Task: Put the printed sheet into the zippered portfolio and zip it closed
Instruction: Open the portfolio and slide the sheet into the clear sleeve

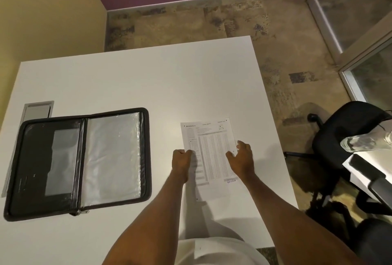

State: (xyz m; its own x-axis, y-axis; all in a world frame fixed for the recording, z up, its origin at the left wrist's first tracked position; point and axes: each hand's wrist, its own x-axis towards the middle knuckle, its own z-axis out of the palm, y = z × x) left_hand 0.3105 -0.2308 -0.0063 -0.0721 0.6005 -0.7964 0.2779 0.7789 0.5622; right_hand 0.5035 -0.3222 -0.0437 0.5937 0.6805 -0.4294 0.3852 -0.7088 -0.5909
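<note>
The printed sheet [209, 154] lay flat on the white table [127, 78] at centre-right of the frame, well apart from the zippered portfolio [78, 163], which lay opened out at lower left with its clear sleeve uppermost on its right half. The left hand [181, 159] was curled at the sheet's left edge, apparently pinching it, though the fingers were tucked under and I could not tell for certain that paper was between them. The right hand [241, 158] was half open at the right edge, fingers spread and resting on or just over the paper — not yet closed on it. The step in hand looked like picking up the sheet, the first of the task. The next move would call for a firm two-sided hold, then a carry leftward to the sleeve's opening. The zip pull [81, 212] sat at the portfolio's lower edge, by the spine — zipping was still to come.
</note>
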